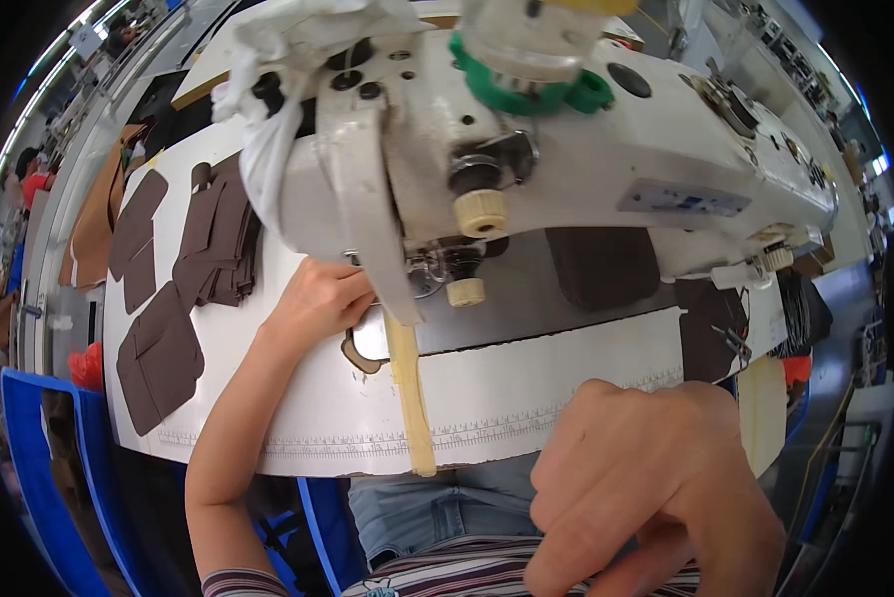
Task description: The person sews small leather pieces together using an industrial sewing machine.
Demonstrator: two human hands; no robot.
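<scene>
Head view shows a glossy off-white sewing machine (576, 164).

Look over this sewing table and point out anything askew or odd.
The stack of dark brown pieces, left of the sewing machine, looks askew: its edges fan out unevenly. A yellowish tape strip also looks odd, crossing the printed ruler and covering some markings. No spill is visible.
</scene>
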